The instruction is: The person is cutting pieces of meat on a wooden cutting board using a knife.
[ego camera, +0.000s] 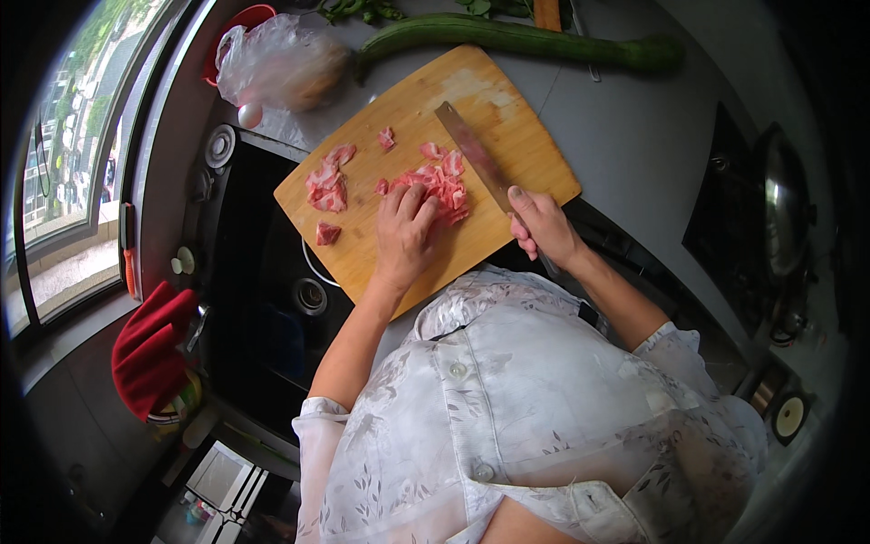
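A wooden cutting board (380, 251) lies at an angle before me. My right hand (544, 228) grips a kitchen knife (479, 156), perhaps a cleaver, by its handle. The blade is over the board's right part, apart from the meat. With curled fingers my left hand (408, 231) holds down a pile of cut raw meat (438, 187) near the board's middle. Its fingertips partly hide the pile. Several meat slices (328, 180) lie to the left, with one dark red chunk (327, 233) below them. A small meat piece (386, 138) sits apart, farther back.
Behind the board lies a long green gourd (516, 37). A clear plastic bag (279, 64) stands at the back left, beside a white egg-like object (250, 115). The black sink (251, 265) is left, partly under the board. A wok (785, 204) sits on the cooktop at right.
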The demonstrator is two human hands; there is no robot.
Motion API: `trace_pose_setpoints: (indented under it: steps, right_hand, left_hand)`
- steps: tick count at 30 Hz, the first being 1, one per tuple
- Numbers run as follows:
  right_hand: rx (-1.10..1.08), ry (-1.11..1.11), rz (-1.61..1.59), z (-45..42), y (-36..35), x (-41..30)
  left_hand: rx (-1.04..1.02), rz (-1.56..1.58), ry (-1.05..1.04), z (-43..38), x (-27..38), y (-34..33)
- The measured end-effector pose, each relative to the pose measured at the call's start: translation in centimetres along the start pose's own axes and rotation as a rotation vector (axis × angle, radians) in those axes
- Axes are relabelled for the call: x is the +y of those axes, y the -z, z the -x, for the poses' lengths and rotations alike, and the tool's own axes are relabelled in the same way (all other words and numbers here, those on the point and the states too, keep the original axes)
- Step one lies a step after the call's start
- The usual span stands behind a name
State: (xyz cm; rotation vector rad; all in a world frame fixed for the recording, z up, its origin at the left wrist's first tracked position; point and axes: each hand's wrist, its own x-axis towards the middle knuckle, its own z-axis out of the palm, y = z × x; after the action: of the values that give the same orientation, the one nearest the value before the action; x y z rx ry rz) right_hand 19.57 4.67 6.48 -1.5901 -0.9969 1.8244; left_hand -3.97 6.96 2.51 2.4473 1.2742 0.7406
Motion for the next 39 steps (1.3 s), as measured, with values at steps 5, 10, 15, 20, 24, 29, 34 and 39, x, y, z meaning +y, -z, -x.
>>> trace_pose_setpoints:
  steps: [5,10,15,20,24,29,34,39]
  right_hand:
    - [-0.008,-0.016,-0.005,-0.1,0.3,-0.2]
    - [-0.007,-0.027,-0.036,-0.1,0.4,-0.3]
    - [-0.006,-0.035,-0.048,0.0,0.5,-0.4]
    - [-0.005,-0.023,-0.043,-0.1,0.4,-0.2]
    - [-0.013,-0.012,-0.044,0.0,0.4,-0.2]
    - [-0.003,-0.019,-0.060,0.1,0.3,-0.3]
    - [-0.012,-0.017,-0.054,0.1,0.2,-0.3]
    - [-0.008,-0.011,-0.042,0.1,0.2,-0.1]
  left_hand:
    - [0.015,0.013,-0.008,-0.3,0.3,0.9]
    - [-0.035,-0.032,0.076,0.3,0.5,1.8]
    - [-0.047,-0.044,0.212,1.0,1.2,2.1]
    - [0.035,-0.094,0.412,0.5,2.0,2.1]
    - [-0.004,-0.148,0.480,-0.7,2.9,1.6]
    - [0.006,-0.147,0.363,-3.5,3.8,2.1]
    - [0.034,-0.085,0.284,-5.9,1.7,-0.4]
    - [-0.029,-0.081,0.290,-7.7,1.0,-1.4]
